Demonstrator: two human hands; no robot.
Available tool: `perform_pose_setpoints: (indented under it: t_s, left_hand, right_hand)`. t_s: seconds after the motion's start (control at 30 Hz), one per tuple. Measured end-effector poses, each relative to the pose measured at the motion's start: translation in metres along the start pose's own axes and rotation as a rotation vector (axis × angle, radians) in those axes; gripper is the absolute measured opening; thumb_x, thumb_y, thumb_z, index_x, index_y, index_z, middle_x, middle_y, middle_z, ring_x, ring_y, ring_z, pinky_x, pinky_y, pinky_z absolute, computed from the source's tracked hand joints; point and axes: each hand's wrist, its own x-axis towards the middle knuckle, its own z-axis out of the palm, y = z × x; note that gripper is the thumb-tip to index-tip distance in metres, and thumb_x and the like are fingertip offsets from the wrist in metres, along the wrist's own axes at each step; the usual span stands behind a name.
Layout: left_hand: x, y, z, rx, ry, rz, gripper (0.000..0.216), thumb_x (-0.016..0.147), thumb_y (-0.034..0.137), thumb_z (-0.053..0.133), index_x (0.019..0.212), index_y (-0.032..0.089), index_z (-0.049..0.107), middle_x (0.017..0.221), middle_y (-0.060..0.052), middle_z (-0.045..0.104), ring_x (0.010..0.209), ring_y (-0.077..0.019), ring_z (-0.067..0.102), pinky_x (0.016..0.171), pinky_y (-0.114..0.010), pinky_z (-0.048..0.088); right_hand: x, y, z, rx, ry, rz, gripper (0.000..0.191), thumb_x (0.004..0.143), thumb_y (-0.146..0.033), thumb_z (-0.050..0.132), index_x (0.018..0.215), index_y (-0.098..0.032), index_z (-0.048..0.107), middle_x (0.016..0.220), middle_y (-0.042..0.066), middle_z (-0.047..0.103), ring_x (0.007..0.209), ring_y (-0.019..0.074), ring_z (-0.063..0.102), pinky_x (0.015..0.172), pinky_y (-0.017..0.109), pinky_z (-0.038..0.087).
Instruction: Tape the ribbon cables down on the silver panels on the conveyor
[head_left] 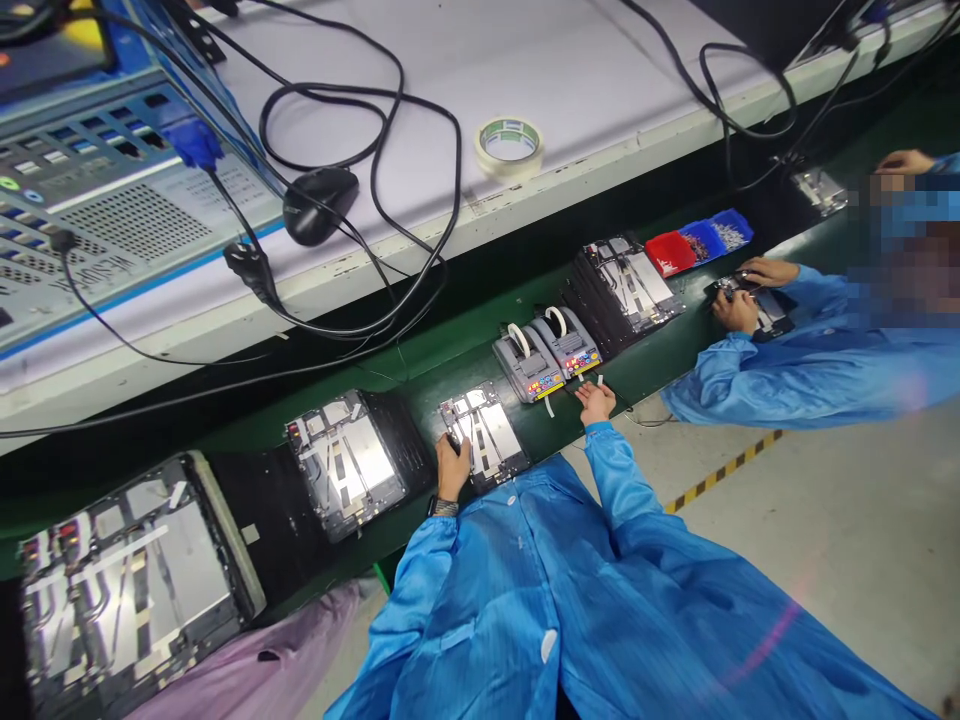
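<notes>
Bright metal inside of an open device frame (484,432), lying flat on a green table (660,360), right under the left hand (453,470). Left grip closed around a small black object (452,441), pressed near the frame's edge. Right hand (596,403) open and empty, fingers spread on the table just short of two loose white tape strips (600,380), beside a pair of grey tape dispensers (547,352). Dark and pale strips already across this frame, as on a similar frame (345,462) to the left and a stack of frames (626,295) to the right; the two loose strips not yet on any frame. Farther right, a red bin (670,253), a blue bin (701,240), then a co-worker's hands (739,298) on another frame. Above, on a white shelf (600,90), a computer (127,190), black cables (459,170), a mouse (320,205) and a roll of masking tape (508,165).
</notes>
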Motion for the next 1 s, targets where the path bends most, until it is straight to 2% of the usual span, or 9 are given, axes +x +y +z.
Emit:
perform_pose_setpoints:
  t_s: [0.17,0.33,0.5,0.6,0.7,0.77,0.87,1.0]
  left_hand:
    - [0.002,-0.001,-0.001,0.012,-0.020,-0.012,0.061,0.099,0.045,0.056,0.146,0.009,0.044,0.150,-0.025,0.048,0.151,-0.0310,0.041,0.128,-0.047,0.030]
    - [0.000,0.003,-0.004,-0.001,-0.025,-0.041,0.061,0.098,0.043,0.057,0.147,0.009,0.043,0.152,-0.025,0.047,0.151,-0.0311,0.040,0.128,-0.048,0.030]
    - [-0.001,0.011,-0.007,0.017,0.006,-0.016,0.060,0.096,0.039,0.059,0.146,0.009,0.044,0.147,-0.024,0.050,0.148,-0.0319,0.043,0.126,-0.049,0.033]
    - [-0.003,0.020,-0.012,0.041,0.036,0.020,0.060,0.096,0.037,0.059,0.147,0.009,0.044,0.146,-0.024,0.050,0.146,-0.0335,0.044,0.125,-0.051,0.034]
    - [-0.006,0.036,-0.019,0.105,0.115,0.086,0.060,0.095,0.034,0.059,0.149,0.011,0.044,0.153,-0.025,0.044,0.150,-0.0356,0.038,0.126,-0.054,0.030]
    - [-0.004,0.054,-0.019,0.159,0.152,0.139,0.062,0.095,0.033,0.059,0.150,0.011,0.044,0.161,-0.025,0.035,0.154,-0.0370,0.031,0.127,-0.056,0.026]
    - [0.008,0.091,-0.007,0.227,0.123,0.227,0.066,0.094,0.037,0.061,0.152,0.010,0.042,0.165,-0.025,0.029,0.157,-0.0389,0.022,0.128,-0.059,0.018]
    - [0.037,0.137,0.026,0.318,0.058,0.289,0.080,0.090,0.046,0.068,0.151,0.003,0.040,0.165,-0.031,0.027,0.159,-0.0436,0.015,0.127,-0.065,0.007]
  right_hand:
    - [-0.003,-0.004,0.005,-0.039,-0.035,0.022,0.042,0.075,-0.012,0.074,0.098,-0.025,0.041,0.075,-0.007,0.067,0.063,0.0112,0.070,0.058,0.023,0.063]
    - [-0.001,-0.004,0.017,-0.007,0.032,0.017,0.042,0.073,-0.010,0.075,0.097,-0.024,0.043,0.072,-0.007,0.064,0.054,0.0091,0.064,0.050,0.019,0.059]
    - [0.004,0.000,0.022,-0.038,0.109,-0.051,0.047,0.070,-0.006,0.074,0.095,-0.025,0.039,0.069,-0.009,0.060,0.052,0.0091,0.061,0.046,0.019,0.057]
    - [0.001,-0.001,0.014,-0.071,0.143,-0.075,0.045,0.071,-0.006,0.071,0.093,-0.026,0.037,0.068,-0.010,0.058,0.050,0.0090,0.060,0.044,0.018,0.055]
    - [-0.013,0.001,-0.014,-0.101,0.163,-0.126,0.044,0.073,-0.009,0.069,0.096,-0.026,0.037,0.071,-0.010,0.058,0.050,0.0081,0.058,0.043,0.016,0.051]
    - [-0.031,0.005,-0.039,-0.147,0.105,-0.234,0.044,0.074,-0.011,0.068,0.103,-0.027,0.039,0.076,-0.010,0.061,0.053,0.0078,0.060,0.045,0.015,0.050]
    - [-0.071,0.016,-0.068,-0.275,-0.137,-0.438,0.048,0.077,-0.019,0.069,0.116,-0.027,0.042,0.083,-0.008,0.064,0.060,0.0093,0.063,0.053,0.018,0.053]
    - [-0.129,0.034,-0.075,-0.436,-0.476,-0.520,0.050,0.084,-0.028,0.070,0.127,-0.026,0.046,0.093,-0.001,0.066,0.074,0.0128,0.066,0.068,0.025,0.058]
